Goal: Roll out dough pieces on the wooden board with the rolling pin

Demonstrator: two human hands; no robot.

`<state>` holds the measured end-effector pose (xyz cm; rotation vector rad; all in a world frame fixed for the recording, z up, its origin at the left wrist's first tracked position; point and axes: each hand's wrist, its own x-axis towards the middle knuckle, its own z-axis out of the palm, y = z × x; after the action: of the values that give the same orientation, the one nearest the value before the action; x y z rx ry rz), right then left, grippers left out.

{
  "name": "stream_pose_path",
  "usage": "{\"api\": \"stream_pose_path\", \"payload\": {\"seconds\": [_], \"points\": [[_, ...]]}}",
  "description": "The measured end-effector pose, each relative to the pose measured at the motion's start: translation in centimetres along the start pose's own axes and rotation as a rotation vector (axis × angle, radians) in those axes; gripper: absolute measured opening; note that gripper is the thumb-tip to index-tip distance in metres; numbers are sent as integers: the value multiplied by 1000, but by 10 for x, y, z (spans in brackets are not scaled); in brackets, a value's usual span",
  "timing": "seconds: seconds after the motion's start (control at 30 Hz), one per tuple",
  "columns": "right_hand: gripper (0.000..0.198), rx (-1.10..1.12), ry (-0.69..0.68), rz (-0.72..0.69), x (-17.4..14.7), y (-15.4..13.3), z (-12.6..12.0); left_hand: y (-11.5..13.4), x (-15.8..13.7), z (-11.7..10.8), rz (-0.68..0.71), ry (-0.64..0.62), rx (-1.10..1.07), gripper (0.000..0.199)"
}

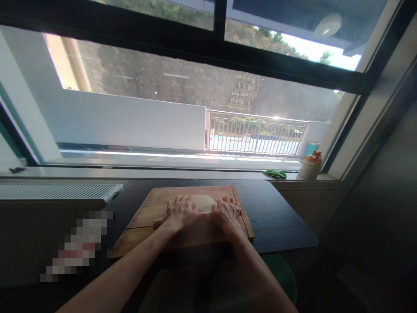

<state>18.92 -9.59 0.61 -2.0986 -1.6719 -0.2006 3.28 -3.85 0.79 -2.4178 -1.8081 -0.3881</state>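
Observation:
A rolling pin (158,223) lies crosswise on a wooden board (185,243). My left hand (182,209) is closed over its left part, leaving the left end sticking out. Farther right, my right hand (227,211) grips the same pin, with its knuckles up. A short length of the pin shows between the two hands. Just beyond the pin is a pale, flat, rounded piece of dough (203,202), partly covered by my fingers. The board rests on a dark table (276,217).
A window with a sill (195,174) stands behind the table. On the sill are a green cloth (275,174) and a white bag with an orange top (310,166). A radiator (58,191) is at the left. Something green and round (280,274) sits below the table's front edge.

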Motion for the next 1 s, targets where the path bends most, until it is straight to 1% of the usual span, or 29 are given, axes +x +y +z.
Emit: {"api": "stream_pose_path", "payload": {"seconds": [0.17, 0.3, 0.4, 0.5, 0.63, 0.73, 0.83, 0.93, 1.0], "points": [[33, -13, -63, 19, 32, -5, 5, -12, 29, 9, -27, 15, -23, 44], [35, -17, -86, 19, 40, -5, 8, -14, 36, 12, -63, -30, -23, 46], [35, -23, -68, 13, 32, -4, 7, -10, 29, 9, -59, -52, -26, 45], [34, -26, -24, -4, 15, -1, 5, -6, 14, 7, -20, -35, -18, 44], [35, -12, 20, -45, -8, 4, 0, 0, -8, 6, 47, -9, 23, 48], [35, -1, 16, -60, -14, 5, -3, 2, -15, 5, 66, -3, 37, 49], [35, -16, -22, -41, -3, 3, -3, -1, -8, 7, 70, 30, 26, 48], [35, -24, -67, -12, 19, -1, 1, -7, 9, 11, 90, 81, 11, 48], [37, -11, -107, 1, 38, -4, 4, -10, 20, 11, 59, 67, 1, 46]]}}
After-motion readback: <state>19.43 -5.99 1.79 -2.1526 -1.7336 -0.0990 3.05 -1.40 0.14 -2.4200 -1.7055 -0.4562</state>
